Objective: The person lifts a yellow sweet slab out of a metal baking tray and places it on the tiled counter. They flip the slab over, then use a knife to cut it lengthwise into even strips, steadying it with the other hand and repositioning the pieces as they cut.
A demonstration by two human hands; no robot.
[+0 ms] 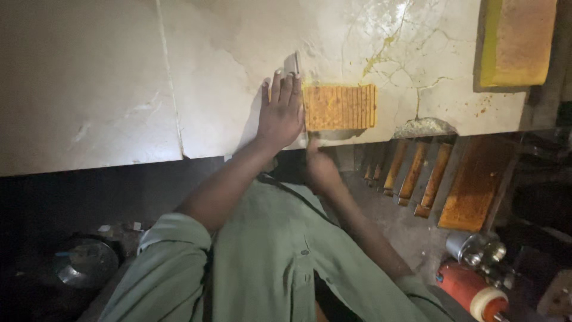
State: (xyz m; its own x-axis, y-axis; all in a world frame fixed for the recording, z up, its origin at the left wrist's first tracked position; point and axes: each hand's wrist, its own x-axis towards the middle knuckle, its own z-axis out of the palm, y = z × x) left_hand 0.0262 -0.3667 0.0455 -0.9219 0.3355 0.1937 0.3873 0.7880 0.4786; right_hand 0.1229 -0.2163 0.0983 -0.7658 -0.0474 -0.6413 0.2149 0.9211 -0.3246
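Sliced yellow block (339,107) of what looks like a sweet or cake is seen lying at the near edge of the pale marble worktop (89,89), close to a chipped spot in that edge. It has been cut into many thin, parallel slices that are kept pressed together as one slab. The left hand (280,113) is laid flat and open on the worktop, fingers stretched out, with its side touching the left face of the block; it appears to be placed there as a stop, so that the slices are kept square and are not allowed to topple or spread. A thin metal blade (293,62), likely a knife, is glimpsed just beyond the fingertips, though how it is held cannot be told. The right hand (322,167) is raised from below the near edge, with a finger touching the block's near left corner; whether it is open or closed cannot be told in the dim light.

Towards the far right corner of the worktop a larger uncut yellow slab (517,42) is set aside. Below the near edge, wooden trays (429,179) are leaned in a row.
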